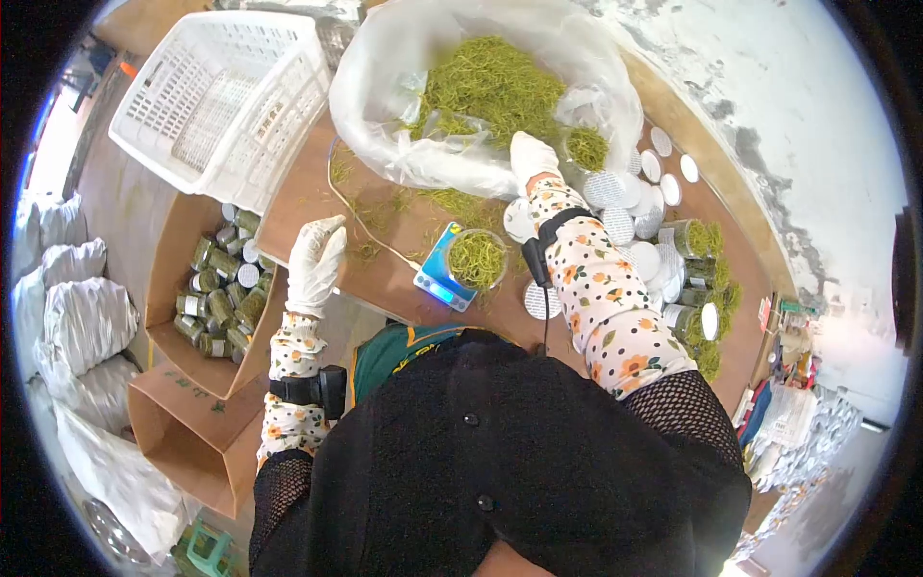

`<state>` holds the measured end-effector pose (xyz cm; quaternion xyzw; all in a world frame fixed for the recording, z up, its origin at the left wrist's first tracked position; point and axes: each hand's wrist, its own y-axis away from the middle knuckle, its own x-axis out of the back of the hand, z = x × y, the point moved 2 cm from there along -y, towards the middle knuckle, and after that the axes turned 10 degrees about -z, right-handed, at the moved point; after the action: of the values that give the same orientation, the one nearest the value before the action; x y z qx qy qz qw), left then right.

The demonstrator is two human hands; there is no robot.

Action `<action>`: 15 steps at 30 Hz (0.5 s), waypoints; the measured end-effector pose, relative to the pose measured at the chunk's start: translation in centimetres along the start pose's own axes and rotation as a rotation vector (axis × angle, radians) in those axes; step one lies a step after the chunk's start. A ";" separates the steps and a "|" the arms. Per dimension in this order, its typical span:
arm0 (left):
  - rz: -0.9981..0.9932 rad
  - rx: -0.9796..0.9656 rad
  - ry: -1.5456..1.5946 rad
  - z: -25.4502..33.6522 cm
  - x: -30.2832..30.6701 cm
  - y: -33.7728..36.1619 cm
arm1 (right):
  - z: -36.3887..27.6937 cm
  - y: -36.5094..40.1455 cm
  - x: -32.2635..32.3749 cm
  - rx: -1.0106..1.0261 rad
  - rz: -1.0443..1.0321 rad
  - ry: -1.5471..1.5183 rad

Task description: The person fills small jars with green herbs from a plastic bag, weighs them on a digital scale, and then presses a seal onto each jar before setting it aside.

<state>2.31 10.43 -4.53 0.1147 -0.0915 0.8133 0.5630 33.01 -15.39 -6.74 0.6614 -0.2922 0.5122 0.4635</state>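
Some tabletop (363, 282) separates the left hand (314, 266) from the scale's edge (437, 256).

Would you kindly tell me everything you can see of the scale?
The scale looks plastic, blue and whitish. Its lit display is unreadable here. It lies flat, set askew, on the brown table; a white cable meets its left side, and a jar of green strands stands on top, hiding much of it.
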 end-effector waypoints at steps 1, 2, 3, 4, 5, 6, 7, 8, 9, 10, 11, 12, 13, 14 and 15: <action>0.012 0.017 0.004 -0.5 0.2 0.5 | 0.2 -0.2 -0.1 0.011 -0.024 -0.007; 0.023 0.032 0.011 -0.9 0.3 1.0 | 0.5 -0.5 -0.1 0.020 -0.047 -0.012; 0.028 0.048 0.034 -1.0 0.3 1.4 | 1.2 -1.7 -0.9 0.046 -0.046 0.019; 0.028 0.062 0.057 -1.1 0.2 1.5 | 1.3 -2.0 -0.6 0.089 0.017 -0.008; 0.027 0.073 0.079 -1.1 0.1 1.4 | 1.5 -2.2 -0.2 0.129 0.082 -0.037; 0.021 0.063 0.061 -1.0 0.0 1.3 | 1.7 -2.3 0.0 0.167 0.148 -0.067; 0.015 0.051 0.043 -0.8 -0.3 1.1 | 1.5 -2.1 1.0 0.185 0.187 0.007; 0.009 0.039 0.025 -0.5 -0.6 0.9 | 1.3 -1.2 2.6 0.145 0.120 -0.236; -0.002 0.045 0.112 0.2 -1.0 0.6 | 0.8 0.1 4.5 0.103 0.051 -0.478; -0.026 0.027 0.092 0.6 -1.5 0.4 | 0.7 1.1 5.2 0.058 -0.020 -0.721; -0.051 0.009 0.072 0.9 -1.9 0.1 | 1.0 1.7 5.2 0.071 -0.002 -0.990; -0.076 -0.008 0.052 1.2 -2.4 -0.1 | 1.2 2.8 5.5 0.088 -0.007 -1.104; -0.129 -0.008 0.029 2.0 -3.0 -0.2 | 1.3 4.2 6.2 0.104 -0.013 -1.220; -0.189 -0.022 0.004 3.1 -3.6 -0.2 | 1.4 5.7 6.8 0.117 -0.021 -1.337; -0.249 -0.032 -0.023 4.3 -4.2 -0.1 | 1.6 7.0 7.1 0.156 -0.058 -1.361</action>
<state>4.17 5.48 -1.62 0.1252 -0.0960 0.7342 0.6603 29.75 -19.06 2.12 0.8750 -0.4630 -0.0107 0.1411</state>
